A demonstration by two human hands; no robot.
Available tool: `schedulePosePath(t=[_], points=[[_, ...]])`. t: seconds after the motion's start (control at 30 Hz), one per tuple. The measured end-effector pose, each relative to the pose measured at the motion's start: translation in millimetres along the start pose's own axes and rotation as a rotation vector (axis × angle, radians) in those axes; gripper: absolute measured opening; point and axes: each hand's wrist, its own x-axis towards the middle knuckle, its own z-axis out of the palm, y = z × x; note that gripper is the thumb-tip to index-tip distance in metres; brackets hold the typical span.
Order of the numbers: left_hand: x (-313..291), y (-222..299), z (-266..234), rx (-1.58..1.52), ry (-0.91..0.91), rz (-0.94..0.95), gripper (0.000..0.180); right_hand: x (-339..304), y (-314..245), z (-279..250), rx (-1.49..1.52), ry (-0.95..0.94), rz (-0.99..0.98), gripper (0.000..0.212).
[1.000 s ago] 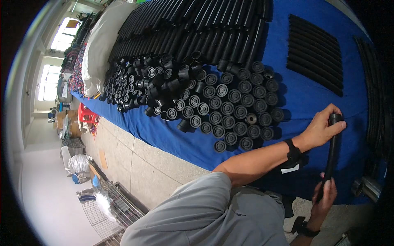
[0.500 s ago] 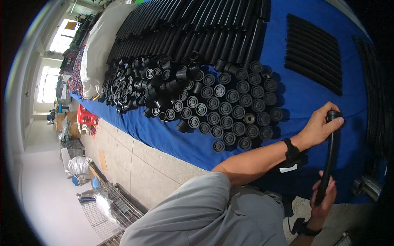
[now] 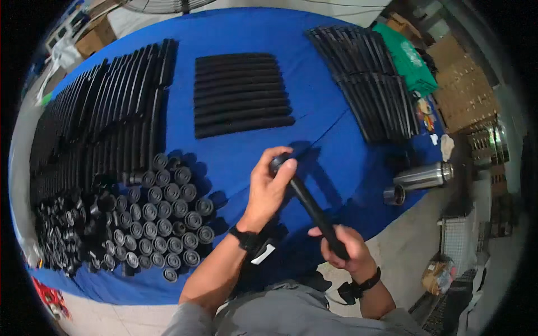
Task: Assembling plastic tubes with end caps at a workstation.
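Between my two hands a black tube [image 3: 311, 209] slants down to the right over the blue-covered table [image 3: 235, 31]. My left hand [image 3: 263, 189] is closed around its upper end, where a round black cap [image 3: 277, 162] shows, and the thumb presses near that cap. Lower down, my right hand [image 3: 354, 252] wraps the other end of the tube. Many round black caps [image 3: 164, 228] stand clustered on the cloth to the left of my left hand, with more lying in a loose heap. A flat row of black tubes [image 3: 242, 95] lies beyond my hands.
Long black tubes [image 3: 126, 106] lie packed at the left. Slimmer black rods [image 3: 372, 78] lie at the far right beside a green bag [image 3: 404, 59]. A steel flask [image 3: 423, 176] and a metal cup [image 3: 394, 195] are near the right table edge. Cardboard [image 3: 462, 84] stands beyond.
My view has swung to the right, bringing the rods, flask and green bag into sight. Both hands still grip the same tube, which now slants more.
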Motion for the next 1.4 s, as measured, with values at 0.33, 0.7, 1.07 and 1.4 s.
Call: schedulePosePath(t=[0.33,0.7,1.07,1.4], points=[[-6,3,-5,-0.092,-0.023,-0.146,0.031,-3,-9,11,0.058,-0.012,0.035,0.027],[-3,-4,-2,-0.053,-0.013,-0.087,0.036,3,-9,-4,-0.116,-0.016,0.044,0.039],[-5,-4,4,-0.263,-0.092,0.099,0.055,41,-44,-6,-1.549,0.531,-0.789,0.025],[-2,-13,0,0.000,-0.268,-0.129,0.047,125,-187,-141,-1.901,1.172,-0.394,0.033]])
